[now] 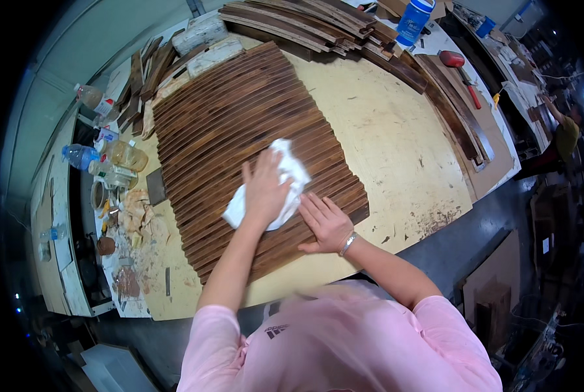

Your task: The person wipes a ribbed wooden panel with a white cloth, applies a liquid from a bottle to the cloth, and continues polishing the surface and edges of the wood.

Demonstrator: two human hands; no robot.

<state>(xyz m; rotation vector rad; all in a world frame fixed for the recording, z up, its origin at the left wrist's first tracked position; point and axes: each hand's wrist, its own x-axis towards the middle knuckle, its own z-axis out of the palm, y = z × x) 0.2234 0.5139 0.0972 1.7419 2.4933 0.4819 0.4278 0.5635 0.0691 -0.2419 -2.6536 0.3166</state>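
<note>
My left hand (264, 187) lies flat, fingers extended, on the white cloth (294, 171) beneath it. My right hand (328, 225), flat with nothing gripped, rests beside the cloth on the ribbed wooden panel (233, 117) stretching beyond both hands.

Just off the near edge of the worktop (396, 140), the person wears a pale pink shirt (370, 340) of soft, thin-looking cloth, plain over most of the chest and creased toward the underarms. Its short sleeves, the left sleeve (208, 336) and the right sleeve (450, 333), are the same pink and end above the elbows, leaving both forearms bare, while a small dark chest marking (278, 330) shows slanted bars with tiny lettering. The left hand (266, 188) and right hand (326, 222) are gloveless, and a narrow, shiny silver-coloured bracelet (349, 243) circles the right wrist.
</note>
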